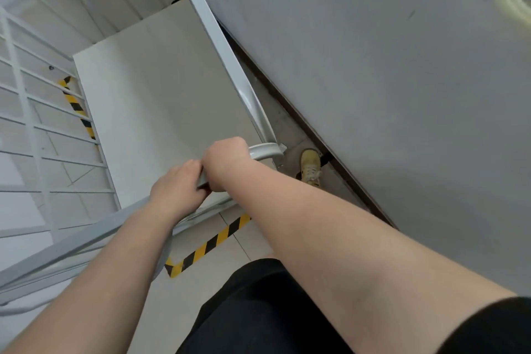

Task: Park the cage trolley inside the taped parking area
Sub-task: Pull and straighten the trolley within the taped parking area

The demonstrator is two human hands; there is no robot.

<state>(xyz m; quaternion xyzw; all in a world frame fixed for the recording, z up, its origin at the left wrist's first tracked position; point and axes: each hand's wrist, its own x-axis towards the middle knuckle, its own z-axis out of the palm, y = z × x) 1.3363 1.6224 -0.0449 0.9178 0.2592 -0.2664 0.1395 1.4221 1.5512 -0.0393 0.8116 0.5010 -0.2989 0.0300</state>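
Pale tiled floor (161, 304) with yellow-black hazard tape (212, 243) marking a corner, grey wall (373, 66) on the right. Cage trolley (161, 100) sits right up along that wall, its white base between the tape strips. Left hand (176, 188) and right hand (227, 159) are both wrapped tight round the trolley's top rail near its corner. Tan shoe (310, 164) down by the wall.

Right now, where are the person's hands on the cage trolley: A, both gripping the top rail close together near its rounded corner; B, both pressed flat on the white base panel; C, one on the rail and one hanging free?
A: the left hand and right hand are both closed around the grey top rail, side by side beside its rounded corner.
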